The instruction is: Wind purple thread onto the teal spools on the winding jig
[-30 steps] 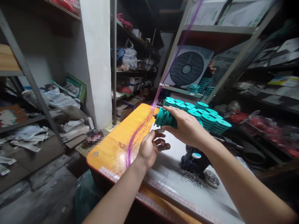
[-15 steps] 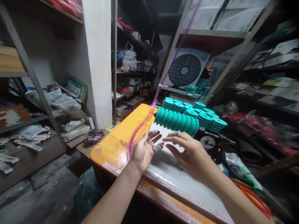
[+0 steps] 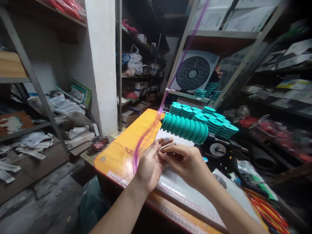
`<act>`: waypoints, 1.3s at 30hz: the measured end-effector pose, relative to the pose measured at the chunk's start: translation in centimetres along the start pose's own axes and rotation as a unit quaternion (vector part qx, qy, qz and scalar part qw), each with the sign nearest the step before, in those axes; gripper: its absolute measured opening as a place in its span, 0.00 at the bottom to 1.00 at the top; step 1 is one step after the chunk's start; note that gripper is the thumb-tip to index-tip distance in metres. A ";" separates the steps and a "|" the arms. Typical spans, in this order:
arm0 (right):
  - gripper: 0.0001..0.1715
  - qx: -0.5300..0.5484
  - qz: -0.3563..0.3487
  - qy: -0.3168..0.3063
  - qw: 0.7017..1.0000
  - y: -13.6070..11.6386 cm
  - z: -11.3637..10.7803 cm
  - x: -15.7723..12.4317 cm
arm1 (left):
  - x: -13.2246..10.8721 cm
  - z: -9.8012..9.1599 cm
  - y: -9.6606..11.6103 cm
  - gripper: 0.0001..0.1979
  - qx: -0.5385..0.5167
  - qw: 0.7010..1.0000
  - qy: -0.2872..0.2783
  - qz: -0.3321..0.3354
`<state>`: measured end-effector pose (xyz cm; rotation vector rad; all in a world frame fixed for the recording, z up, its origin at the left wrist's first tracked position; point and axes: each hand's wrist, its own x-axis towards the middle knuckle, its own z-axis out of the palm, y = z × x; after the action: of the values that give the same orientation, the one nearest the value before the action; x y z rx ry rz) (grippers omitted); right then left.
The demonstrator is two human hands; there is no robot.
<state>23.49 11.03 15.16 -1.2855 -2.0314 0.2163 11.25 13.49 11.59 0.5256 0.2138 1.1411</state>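
Head view: left hand half-curled; right hand meeting its fingertips, whether either grips anything too hidden to tell. Purple threads at ten o'clock from hands, teal spool row at one. Step looks like fine fingertip work; next move calls for steady pinch.

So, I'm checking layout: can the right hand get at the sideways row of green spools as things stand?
Probably yes: the right hand is near the spool row with nothing visible between, though its fingers are at the left hand.

fan on shelf, white pillar, plastic bag
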 end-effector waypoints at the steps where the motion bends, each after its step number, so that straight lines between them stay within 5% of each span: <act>1: 0.07 0.019 0.009 -0.001 1.000 0.0 -0.1 0.0 | -0.1 0.1 0.0 0.16 0.007 1.000 -0.001 0.003; 5: 0.06 0.051 0.034 0.009 0.998 0.1 -0.5 -0.1 | -0.1 0.1 0.1 0.16 0.027 0.999 -0.001 0.030; 11: 0.08 0.069 0.058 0.035 0.995 0.0 -1.2 -0.4 | -0.1 -0.4 0.3 0.12 0.063 0.981 0.086 0.164; 19: 0.04 0.068 -0.001 0.088 0.994 -1.0 -1.6 0.1 | -1.1 0.7 -1.2 0.12 0.133 0.990 -0.033 0.039; 29: 0.07 0.210 0.069 0.061 0.973 -0.2 -1.7 0.2 | -1.6 0.2 -1.0 0.18 0.204 0.979 -0.022 -0.009; 34: 0.04 0.017 -0.017 0.046 0.999 -0.7 -2.7 0.1 | -1.4 -0.1 -0.4 0.14 0.197 0.979 -0.052 -0.023; 39: 0.08 -0.243 -0.147 0.045 0.958 -1.4 -3.4 -0.3 | -1.4 -0.6 0.3 0.14 0.336 0.941 -0.025 0.013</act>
<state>24.79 9.35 18.21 -1.2186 -2.2411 -0.4997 10.22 12.51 11.06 1.1627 0.5622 1.0644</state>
